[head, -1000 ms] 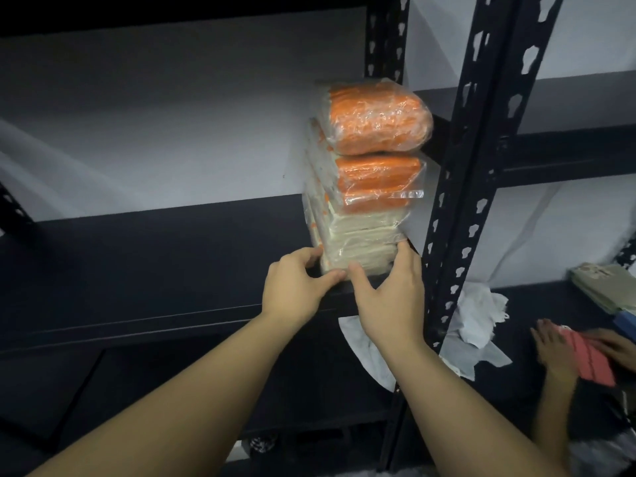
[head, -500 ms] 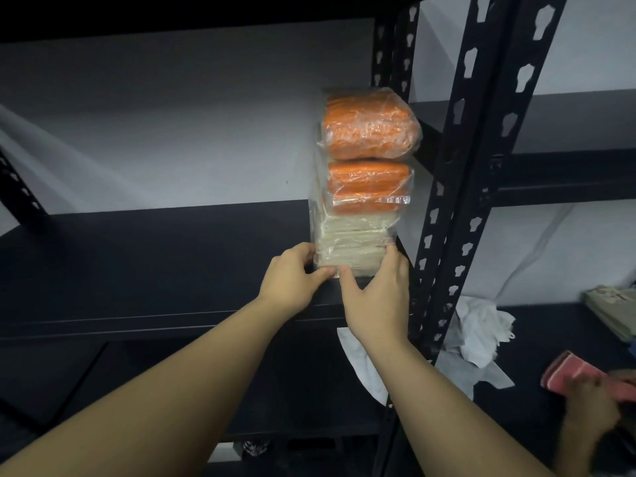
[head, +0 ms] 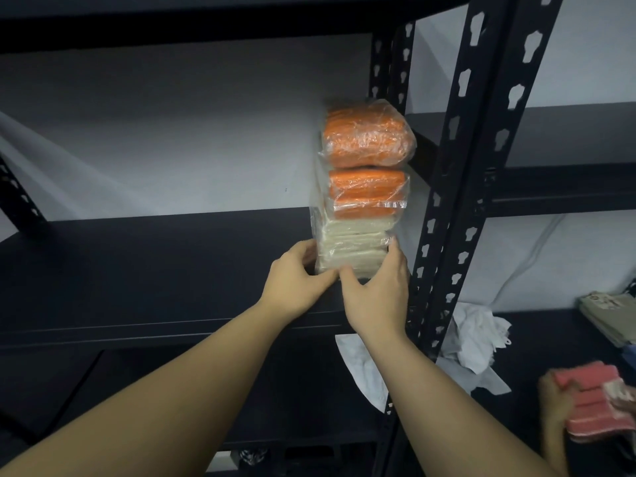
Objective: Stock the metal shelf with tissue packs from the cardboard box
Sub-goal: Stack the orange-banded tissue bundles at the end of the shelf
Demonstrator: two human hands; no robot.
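A stack of tissue packs is stood at the right end of the black shelf board, close to its front edge, and is gripped at its base from both sides. Two orange packs are on top, white packs are underneath, all in clear wrap. The left hand is pressed to the lower left side of the white packs, thumb tucked along the bottom front corner. The right hand is cupped against the lower right side, fingers up along the wrap, thumb at the bottom front edge, next to the left thumb. Both hands are partly curled and closed onto the bottom packs; nothing else is held. The stack is upright, orange top pack bulged slightly to the right. Just right of the stack a slotted black upright post is seen at the front, with a second post behind the stack; very little gap is left on that side. The whole left part of the shelf board is open, up to the grey wall at the back. Headroom is left between the top pack and the shelf above. White crumpled cloth is seen on the lower shelf right of the post. At the lower right edge another person's hand is seen on a pink pack.
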